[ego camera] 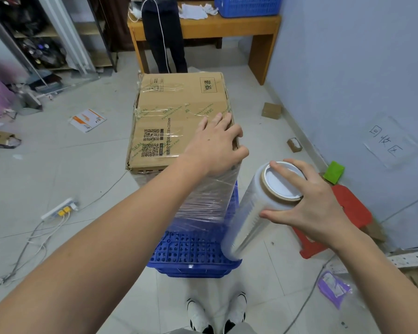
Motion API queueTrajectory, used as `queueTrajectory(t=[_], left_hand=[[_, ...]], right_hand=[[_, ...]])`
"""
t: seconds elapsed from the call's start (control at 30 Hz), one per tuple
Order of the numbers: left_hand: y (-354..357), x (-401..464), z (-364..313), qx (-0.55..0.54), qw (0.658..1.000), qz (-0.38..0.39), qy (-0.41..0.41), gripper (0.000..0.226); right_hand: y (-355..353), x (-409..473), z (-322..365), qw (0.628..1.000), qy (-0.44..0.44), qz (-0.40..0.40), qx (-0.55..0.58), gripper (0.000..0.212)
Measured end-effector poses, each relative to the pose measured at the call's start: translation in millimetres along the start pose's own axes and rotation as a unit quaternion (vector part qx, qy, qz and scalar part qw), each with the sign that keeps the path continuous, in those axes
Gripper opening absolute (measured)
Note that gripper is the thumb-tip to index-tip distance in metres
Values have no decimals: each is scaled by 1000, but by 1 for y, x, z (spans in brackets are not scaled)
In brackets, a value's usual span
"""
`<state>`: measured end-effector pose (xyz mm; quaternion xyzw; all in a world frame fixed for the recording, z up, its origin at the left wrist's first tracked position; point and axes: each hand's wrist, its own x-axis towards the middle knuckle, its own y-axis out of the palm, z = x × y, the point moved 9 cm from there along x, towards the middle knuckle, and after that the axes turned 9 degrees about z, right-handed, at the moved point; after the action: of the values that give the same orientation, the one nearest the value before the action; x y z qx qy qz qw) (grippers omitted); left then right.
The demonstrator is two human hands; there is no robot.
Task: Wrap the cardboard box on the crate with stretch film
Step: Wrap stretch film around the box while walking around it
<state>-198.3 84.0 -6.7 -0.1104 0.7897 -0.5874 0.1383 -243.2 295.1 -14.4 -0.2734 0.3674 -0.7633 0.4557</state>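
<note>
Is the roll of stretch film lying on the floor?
No, the right hand grips the roll of stretch film at its top end, above the blue crate.

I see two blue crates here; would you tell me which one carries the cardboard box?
The near blue crate on the floor carries the cardboard box; the far crate sits on the wooden table.
</note>
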Motion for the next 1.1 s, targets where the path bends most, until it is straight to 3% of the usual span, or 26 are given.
queueTrajectory(t=[0.37, 0.8, 1.1], left_hand=[[0, 1, -1, -1, 1000, -3, 3, 48], [-2, 4, 6, -67, 997, 26, 5, 39], [2, 5, 5, -45, 999, 14, -1, 51]], right_hand=[[-18, 37, -15, 998, 11, -6, -62, 106], [-16, 75, -40, 998, 36, 8, -51, 105], [-21, 75, -42, 980, 15, 149, -127, 104]])
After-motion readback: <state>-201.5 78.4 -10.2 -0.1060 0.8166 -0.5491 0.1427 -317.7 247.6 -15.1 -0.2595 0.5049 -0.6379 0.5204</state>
